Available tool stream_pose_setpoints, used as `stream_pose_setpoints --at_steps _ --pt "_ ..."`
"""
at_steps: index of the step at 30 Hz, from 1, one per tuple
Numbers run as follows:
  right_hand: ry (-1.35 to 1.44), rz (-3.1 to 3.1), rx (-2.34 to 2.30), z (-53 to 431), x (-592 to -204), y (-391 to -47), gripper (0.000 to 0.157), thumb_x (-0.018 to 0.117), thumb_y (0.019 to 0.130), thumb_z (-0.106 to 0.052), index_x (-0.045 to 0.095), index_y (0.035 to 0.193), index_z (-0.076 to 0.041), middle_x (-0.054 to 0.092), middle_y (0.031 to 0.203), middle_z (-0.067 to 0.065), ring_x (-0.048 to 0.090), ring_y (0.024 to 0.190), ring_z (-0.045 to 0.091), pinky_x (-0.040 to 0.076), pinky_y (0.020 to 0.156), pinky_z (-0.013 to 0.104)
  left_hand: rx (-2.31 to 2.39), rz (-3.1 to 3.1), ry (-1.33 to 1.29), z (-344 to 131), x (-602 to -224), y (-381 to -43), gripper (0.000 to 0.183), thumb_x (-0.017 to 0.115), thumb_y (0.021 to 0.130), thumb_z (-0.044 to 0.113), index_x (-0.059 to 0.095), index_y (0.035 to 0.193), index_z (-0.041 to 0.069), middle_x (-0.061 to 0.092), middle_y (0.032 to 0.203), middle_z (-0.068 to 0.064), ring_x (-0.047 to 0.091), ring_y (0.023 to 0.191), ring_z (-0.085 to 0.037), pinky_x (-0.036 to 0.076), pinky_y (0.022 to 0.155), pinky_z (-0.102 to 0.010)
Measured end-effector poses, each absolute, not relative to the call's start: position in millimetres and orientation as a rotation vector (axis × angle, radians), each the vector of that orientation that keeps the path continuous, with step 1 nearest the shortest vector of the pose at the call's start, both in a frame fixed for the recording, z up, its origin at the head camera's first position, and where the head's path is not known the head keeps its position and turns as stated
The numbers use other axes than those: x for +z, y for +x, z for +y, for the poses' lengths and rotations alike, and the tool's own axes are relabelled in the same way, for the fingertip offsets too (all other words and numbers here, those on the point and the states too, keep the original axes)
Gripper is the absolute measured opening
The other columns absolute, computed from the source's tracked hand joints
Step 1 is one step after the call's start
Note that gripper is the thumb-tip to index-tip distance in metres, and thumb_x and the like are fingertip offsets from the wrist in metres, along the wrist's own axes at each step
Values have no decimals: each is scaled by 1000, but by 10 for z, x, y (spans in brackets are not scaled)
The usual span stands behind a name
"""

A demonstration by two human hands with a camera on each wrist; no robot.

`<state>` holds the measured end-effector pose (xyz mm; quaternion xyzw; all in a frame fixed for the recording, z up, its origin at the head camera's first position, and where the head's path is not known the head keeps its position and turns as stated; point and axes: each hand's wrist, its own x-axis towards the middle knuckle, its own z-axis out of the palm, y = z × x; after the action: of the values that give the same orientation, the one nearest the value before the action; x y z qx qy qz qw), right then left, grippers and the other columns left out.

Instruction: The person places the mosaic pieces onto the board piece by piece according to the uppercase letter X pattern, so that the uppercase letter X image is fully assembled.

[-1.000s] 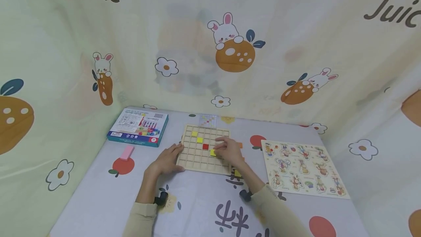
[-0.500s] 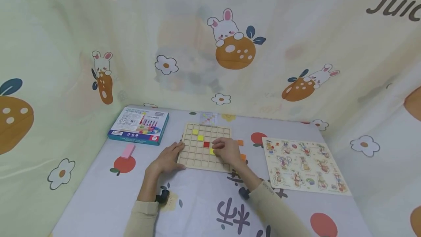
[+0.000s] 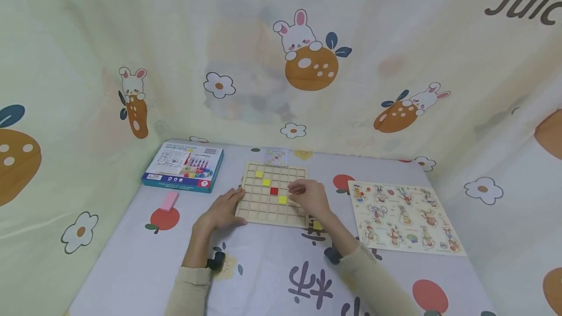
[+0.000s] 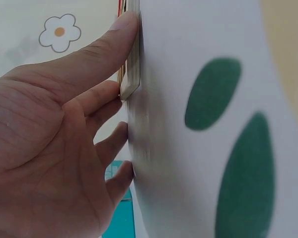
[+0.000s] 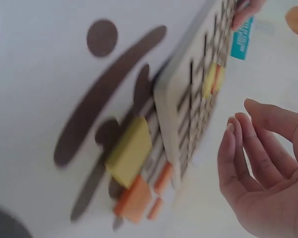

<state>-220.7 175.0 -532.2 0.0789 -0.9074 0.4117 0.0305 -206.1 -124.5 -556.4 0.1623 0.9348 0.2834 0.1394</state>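
Note:
A wooden grid board (image 3: 259,212) lies on the table in front of me. A diagonal of square tiles sits in its cells: yellow tiles, such as the nearest yellow tile (image 3: 282,200), and a red tile (image 3: 274,191). My left hand (image 3: 221,210) rests at the board's near left corner, fingers spread. Its thumb (image 4: 97,57) lies against the board's side in the left wrist view. Just right of the nearest yellow tile, my right hand (image 3: 312,199) hovers over the board. The right wrist view shows its fingers loosely bent with nothing between thumb and fingertips.
Beside the board's right edge lie a yellow tile (image 5: 131,153) and several orange tiles (image 5: 134,198). Behind it is a small pattern card (image 3: 276,156). A boxed set (image 3: 184,167) and a pink block (image 3: 169,201) are left; a picture puzzle board (image 3: 406,218) is right.
My right hand has come away from the nearest yellow tile and shifted slightly right, so the tile in its cell now shows fully. My left hand stays at the board's corner.

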Motion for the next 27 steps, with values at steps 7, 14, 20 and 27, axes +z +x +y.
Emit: stream_pose_setpoints --at_steps 7,14,20,27 --pt "213 -2847 1213 1966 -5172 -2086 26 83 87 -9 78 112 -8 78 97 3 72 89 17 63 80 38 819 2699 466 -1255 -5533 -2056 91 85 88 27 36 162 6 29 171 -12 18 159 -38 17 129 -57" --pt "198 -2936 1108 2163 -5168 -1971 27 84 84 -6 78 110 -8 76 93 0 71 87 15 61 75 33 806 2700 460 -1271 -5567 -2071 91 85 88 28 37 162 8 29 171 -11 19 159 -37 18 128 -57" --pt "186 -3029 1081 2233 -5185 -1873 31 87 78 -4 79 108 -9 76 92 3 69 83 15 60 72 31 820 2697 435 -1269 -5564 -2069 91 85 88 28 36 163 10 28 171 -10 18 159 -36 18 128 -57" --pt "161 -3176 977 2268 -5259 -1748 41 91 71 -2 78 110 -8 74 89 2 60 72 14 53 65 29 824 2701 465 -1260 -5630 -2087 92 85 87 28 36 163 8 28 171 -11 18 159 -37 18 128 -57"
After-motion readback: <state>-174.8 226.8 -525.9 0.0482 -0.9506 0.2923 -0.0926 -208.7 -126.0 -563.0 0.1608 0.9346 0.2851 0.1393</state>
